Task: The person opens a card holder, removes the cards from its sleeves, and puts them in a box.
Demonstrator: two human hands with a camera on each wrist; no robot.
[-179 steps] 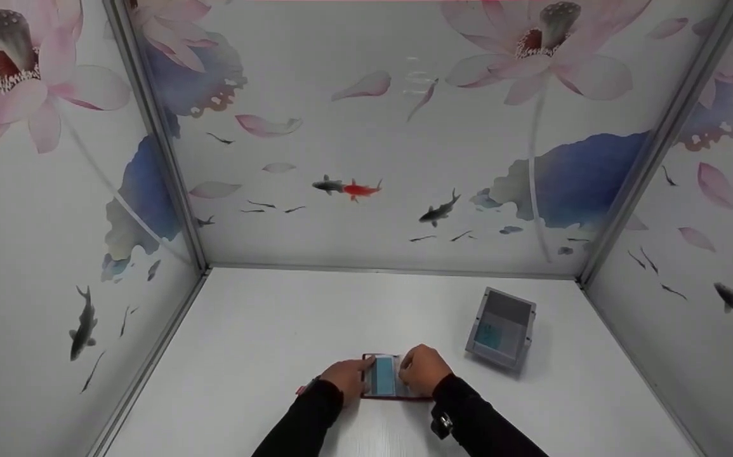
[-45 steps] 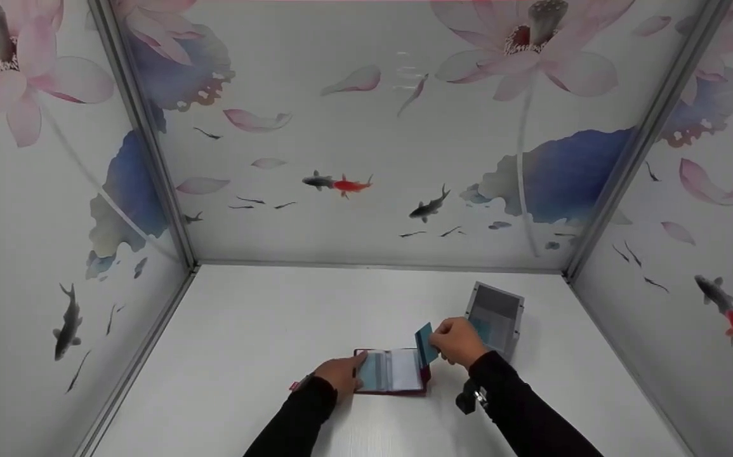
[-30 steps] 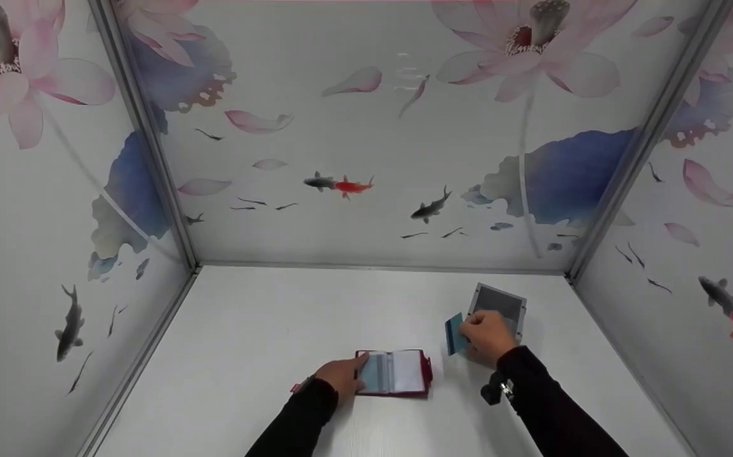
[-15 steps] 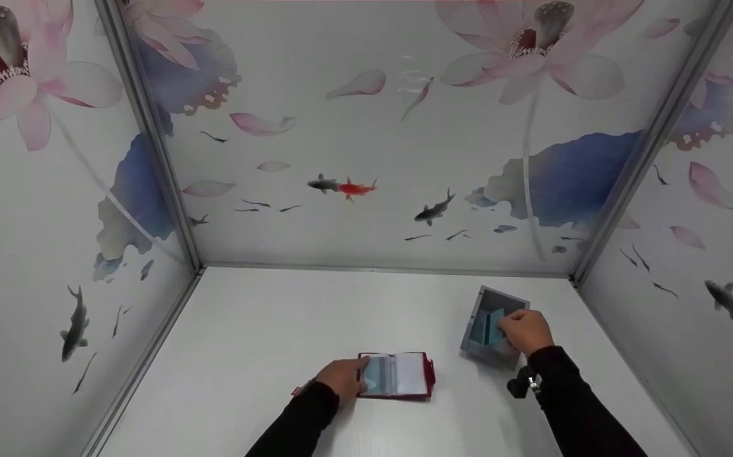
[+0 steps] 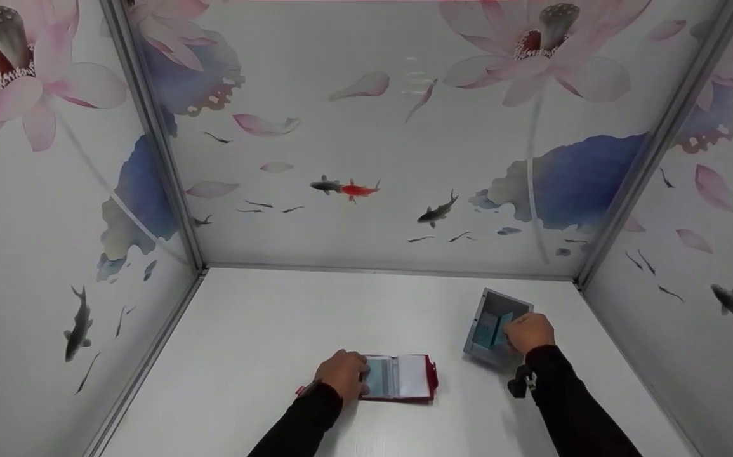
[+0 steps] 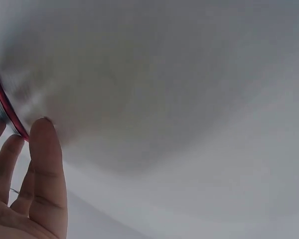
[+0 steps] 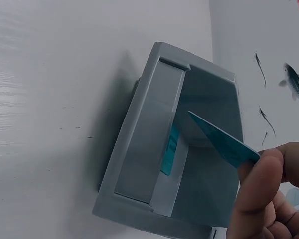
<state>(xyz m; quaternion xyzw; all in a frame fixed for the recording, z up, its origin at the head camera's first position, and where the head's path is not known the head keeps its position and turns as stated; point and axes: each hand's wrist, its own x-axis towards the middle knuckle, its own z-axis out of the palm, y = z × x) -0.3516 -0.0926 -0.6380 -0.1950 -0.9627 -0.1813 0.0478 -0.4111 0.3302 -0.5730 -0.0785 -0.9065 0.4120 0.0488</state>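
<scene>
My right hand (image 5: 530,332) pinches a thin teal card (image 7: 224,142) between thumb and finger. The card slants over the opening of a grey plastic box (image 7: 134,134), and another teal card (image 7: 170,151) lies inside that box. Lower down on the table, a dark red card holder (image 5: 433,374) lies spread out, with clear sleeves, a pale blue left page and a white right page. My left hand (image 5: 343,374) is at its left edge. The left wrist view shows fairly straight fingers (image 6: 46,172) with their tips right at the red edge.
The white table (image 5: 277,317) is bounded by a back wall and two side walls printed with lotus flowers and fish. Grey metal posts (image 5: 157,139) stand at the back corners. The box is near the right back corner.
My right hand has carried the teal card from the card holder rightward to the box, then lowered it over the opening. The left hand has shifted slightly off the left page toward the edge.
</scene>
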